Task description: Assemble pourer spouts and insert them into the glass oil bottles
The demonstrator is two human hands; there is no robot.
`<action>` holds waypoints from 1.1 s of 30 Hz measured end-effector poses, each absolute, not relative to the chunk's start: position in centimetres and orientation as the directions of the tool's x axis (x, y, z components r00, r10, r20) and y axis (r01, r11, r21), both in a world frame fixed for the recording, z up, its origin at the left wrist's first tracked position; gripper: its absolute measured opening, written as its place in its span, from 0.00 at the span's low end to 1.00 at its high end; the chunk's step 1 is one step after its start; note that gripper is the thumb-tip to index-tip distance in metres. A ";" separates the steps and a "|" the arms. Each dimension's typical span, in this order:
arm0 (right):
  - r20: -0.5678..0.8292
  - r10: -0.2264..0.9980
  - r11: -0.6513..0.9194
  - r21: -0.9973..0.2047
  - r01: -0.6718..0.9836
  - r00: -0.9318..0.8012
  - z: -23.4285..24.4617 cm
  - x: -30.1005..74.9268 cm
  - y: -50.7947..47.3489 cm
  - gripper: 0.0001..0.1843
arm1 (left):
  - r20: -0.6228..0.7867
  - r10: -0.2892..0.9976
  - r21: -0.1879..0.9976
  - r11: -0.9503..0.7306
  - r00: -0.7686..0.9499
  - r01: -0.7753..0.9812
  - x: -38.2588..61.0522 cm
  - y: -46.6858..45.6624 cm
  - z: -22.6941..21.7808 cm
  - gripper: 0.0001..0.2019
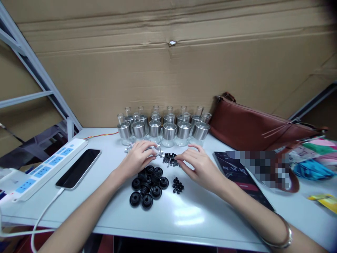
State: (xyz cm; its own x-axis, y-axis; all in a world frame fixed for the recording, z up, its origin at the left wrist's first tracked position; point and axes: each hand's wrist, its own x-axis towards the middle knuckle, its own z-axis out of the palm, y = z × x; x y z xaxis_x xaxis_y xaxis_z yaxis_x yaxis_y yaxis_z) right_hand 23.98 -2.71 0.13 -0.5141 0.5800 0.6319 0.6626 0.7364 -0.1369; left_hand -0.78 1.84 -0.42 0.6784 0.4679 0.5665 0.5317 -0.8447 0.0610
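Black small parts (pixel 170 159) lie in a short heap whose long axis runs left to right, parallel to the table's (pixel 189 214) near edge, about midway between that edge and the far one; which way any single piece points is too small for us to tell. Our right hand (pixel 200 166) lies palm down, forearm coming in from the near right corner, fingers loosely spread and slightly bent, index tip touching the heap's right end, gripping nothing we can see. Our left hand (pixel 136 160) comes from the near left, fingers curled over silvery pieces (pixel 156 151) just left of the heap; we cannot tell whether it pinches one. Black rubber caps (pixel 149 186) sit nearer us, and silver-collared glass bottles (pixel 168 128) line the far edge.
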 end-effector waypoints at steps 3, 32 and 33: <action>0.614 0.589 0.737 -0.141 0.661 -0.525 0.1 24.0 -2.7 0.07 | 0.621 0.445 0.082 -0.856 0.646 0.510 -0.2 0.9 0.3 0.06; 0.697 0.514 0.784 -0.145 0.604 -0.500 1.2 23.2 -4.0 0.08 | 0.574 0.387 0.058 -0.899 0.722 0.435 0.7 -1.2 1.6 0.09; 0.680 0.540 0.774 -0.169 0.611 -0.496 1.0 23.3 -3.9 0.08 | 0.580 0.357 0.033 -0.909 0.733 0.416 0.8 -1.3 1.7 0.09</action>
State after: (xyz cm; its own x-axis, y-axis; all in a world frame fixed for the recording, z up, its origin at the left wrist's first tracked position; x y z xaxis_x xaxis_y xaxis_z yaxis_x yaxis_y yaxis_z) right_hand 23.29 -3.89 1.04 -0.4964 0.5399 0.6798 0.6106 0.7738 -0.1686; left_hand 0.78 -1.33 1.66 0.7328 0.3565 0.5796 0.4161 -0.9087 0.0329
